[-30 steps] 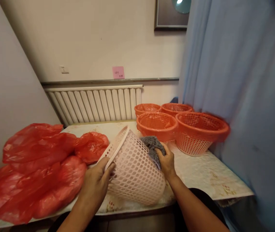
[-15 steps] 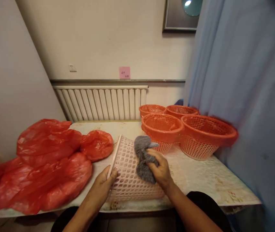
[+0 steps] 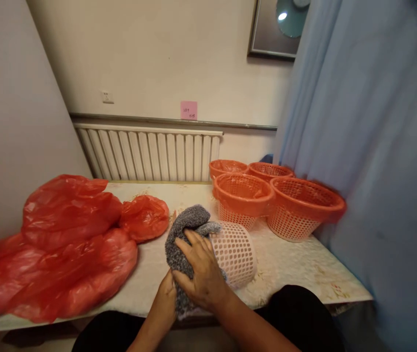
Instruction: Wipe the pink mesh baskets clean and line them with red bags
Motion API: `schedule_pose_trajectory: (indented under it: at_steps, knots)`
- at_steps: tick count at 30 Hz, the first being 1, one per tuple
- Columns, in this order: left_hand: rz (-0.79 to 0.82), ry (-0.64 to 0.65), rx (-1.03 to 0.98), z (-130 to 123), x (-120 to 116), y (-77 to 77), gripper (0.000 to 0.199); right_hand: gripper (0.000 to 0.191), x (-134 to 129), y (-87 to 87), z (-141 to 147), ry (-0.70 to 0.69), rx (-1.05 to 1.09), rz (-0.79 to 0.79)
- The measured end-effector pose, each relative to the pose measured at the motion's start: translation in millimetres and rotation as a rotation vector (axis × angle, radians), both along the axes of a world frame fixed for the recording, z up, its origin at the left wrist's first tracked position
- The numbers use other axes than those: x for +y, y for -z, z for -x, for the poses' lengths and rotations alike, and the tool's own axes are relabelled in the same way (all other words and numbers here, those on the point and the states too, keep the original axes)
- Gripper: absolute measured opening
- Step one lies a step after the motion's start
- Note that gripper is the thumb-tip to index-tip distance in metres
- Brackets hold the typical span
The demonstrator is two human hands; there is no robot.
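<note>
A pale pink plastic mesh basket (image 3: pixel 235 252) lies on its side at the table's front, its base facing right. My right hand (image 3: pixel 203 274) presses a grey fuzzy cloth (image 3: pixel 181 244) over the basket's rim end, fingers bent across the fabric. The cloth covers the rim and much of the left half. Low on that same end, my left hand (image 3: pixel 164 298) is closed at the rim, its fingertips hidden behind the cloth and basket.
Several baskets lined with red bags, one of them a front basket (image 3: pixel 245 198), stand at the back right beside a blue curtain (image 3: pixel 340 122). Crumpled red plastic bags (image 3: pixel 72 244) cover the left of the table (image 3: pixel 325 274). A radiator (image 3: pixel 149 154) is behind.
The cloth and my right hand have moved left, from the basket's side to its rim end. The basket has turned, so its base now shows more on the right.
</note>
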State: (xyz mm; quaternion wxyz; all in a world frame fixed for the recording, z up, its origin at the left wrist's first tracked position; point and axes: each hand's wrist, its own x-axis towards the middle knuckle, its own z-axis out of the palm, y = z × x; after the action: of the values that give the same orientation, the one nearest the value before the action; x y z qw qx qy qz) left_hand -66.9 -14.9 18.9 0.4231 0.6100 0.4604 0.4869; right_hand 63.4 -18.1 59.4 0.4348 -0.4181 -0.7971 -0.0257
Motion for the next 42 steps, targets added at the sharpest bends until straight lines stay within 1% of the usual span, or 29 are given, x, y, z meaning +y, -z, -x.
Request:
schedule_pose_trajectory:
  at_steps: [3, 5, 7, 9, 12, 15, 18, 21, 23, 24, 26, 29, 31, 33, 35, 37, 40, 42]
  knots:
    - [-0.034, 0.064, -0.049, 2, 1, 10.0, 0.047, 0.053, 3, 3.1, 3, 0.017, 0.04, 0.003]
    - [-0.021, 0.061, -0.063, 2, 2, 15.7, 0.048, 0.05, 2, 6.4, 4, 0.017, 0.089, -0.035]
    - [-0.005, 0.028, -0.067, 2, 3, 18.3, 0.047, 0.052, 0, 9.0, 4, 0.015, 0.126, -0.076]
    - [-0.006, 0.001, -0.055, 0, 4, 16.5, 0.046, 0.052, 1, 11.1, 4, 0.028, 0.14, -0.096]
    - [-0.008, 0.002, -0.015, -1, 4, 8.2, 0.046, 0.051, 11, 17.4, -4, 0.084, 0.139, -0.098]
    - [0.05, 0.051, 0.007, 0, 2, 2.9, 0.047, 0.052, 28, 32.0, -29, 0.213, 0.181, -0.1]
    - [0.078, 0.072, -0.001, 1, -1, 6.9, 0.046, 0.049, 42, 50.4, -71, 0.384, 0.256, -0.049]
    - [0.069, 0.066, -0.016, 1, -1, 15.2, 0.046, 0.046, 42, 64.5, -110, 0.504, 0.329, -0.024]
    - [0.071, 0.062, -0.023, 2, 0, 19.4, 0.047, 0.045, 36, 70.8, -124, 0.566, 0.387, -0.029]
    - [0.074, 0.063, -0.024, 3, 0, 20.6, 0.047, 0.045, 32, 73.4, -125, 0.588, 0.412, -0.034]
    - [0.077, 0.074, -0.026, 5, 1, 21.4, 0.047, 0.043, 24, 78.9, -119, 0.606, 0.442, -0.054]
    - [0.073, 0.088, -0.015, 7, 2, 19.7, 0.045, 0.041, 14, 87.8, -88, 0.602, 0.448, -0.122]
    - [0.088, 0.104, -0.022, 7, 2, 18.9, 0.046, 0.04, 7, 91.9, -61, 0.554, 0.415, -0.175]
    - [0.107, 0.119, -0.038, 5, 1, 20.7, 0.049, 0.043, -2, 91.0, -33, 0.453, 0.349, -0.204]
    - [0.082, 0.099, -0.043, 2, 0, 26.4, 0.051, 0.049, -9, 82.6, -10, 0.34, 0.283, -0.204]
    - [0.028, 0.052, -0.033, 1, 0, 35.4, 0.05, 0.056, -12, 67.0, 4, 0.256, 0.224, -0.183]
    - [-0.024, 0.013, -0.029, 1, 1, 48.5, 0.048, 0.061, -8, 37.0, 12, 0.179, 0.152, -0.128]
    - [-0.05, 0.004, -0.008, 3, 0, 53.0, 0.046, 0.059, 1, 19.2, 11, 0.137, 0.127, -0.095]
